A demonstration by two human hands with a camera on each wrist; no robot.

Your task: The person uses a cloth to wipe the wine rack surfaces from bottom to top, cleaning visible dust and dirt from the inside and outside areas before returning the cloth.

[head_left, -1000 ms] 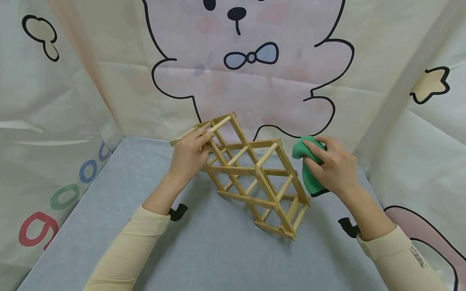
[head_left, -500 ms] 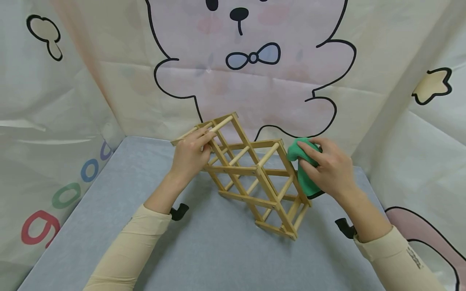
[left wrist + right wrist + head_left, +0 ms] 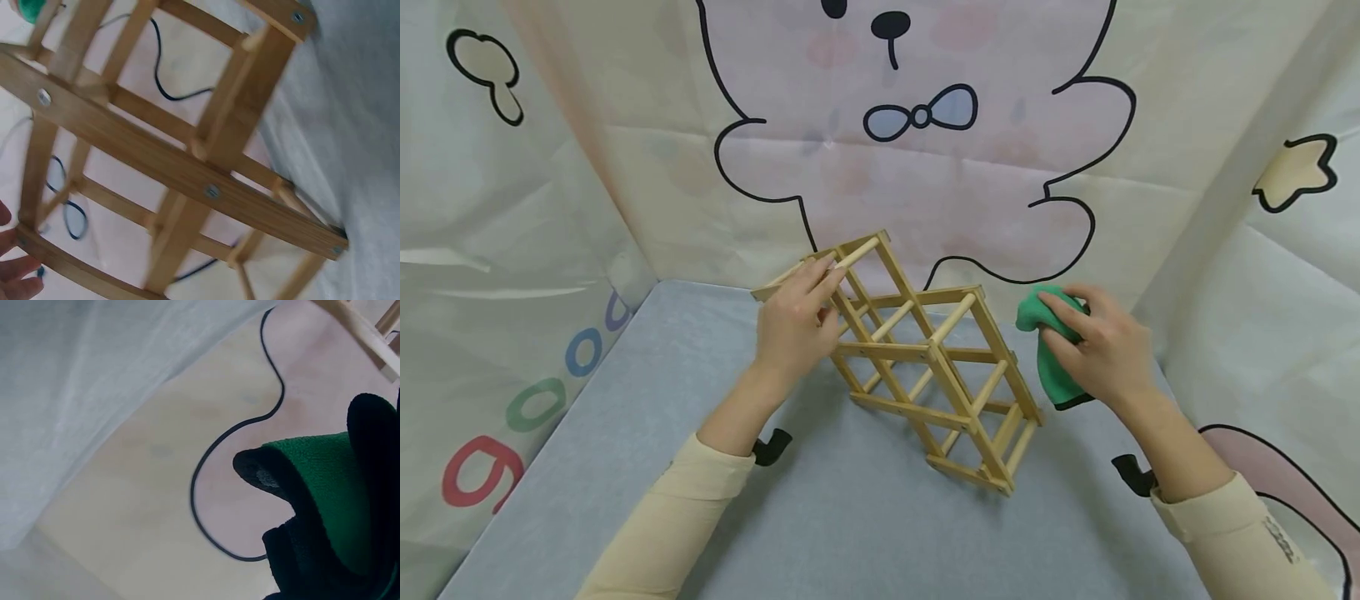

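A wooden wine rack (image 3: 910,410) of crossed slats and round rods stands at a slant on the table in the head view. My left hand (image 3: 793,325) holds its upper left end, fingers over the top rod. Part of that hand's fingers (image 3: 19,269) shows at a slat end in the left wrist view, where the rack's slats (image 3: 150,150) fill most of the picture. To the right of the rack, apart from it, my right hand (image 3: 1108,346) grips a bunched green cloth (image 3: 1058,375). Its dark edging shows around the green cloth (image 3: 328,481) in the right wrist view.
The table (image 3: 865,542) has a light blue-grey cover. A printed fabric backdrop (image 3: 985,200) rises close behind the rack, and similar fabric (image 3: 1285,308) hangs along the right side. Dark wrist mounts (image 3: 1133,475) stick out below each wrist.
My right hand moved left with the cloth up to the rack's right side, then back right, clear of it. The rack has stayed put; my left hand has shifted slightly on it.
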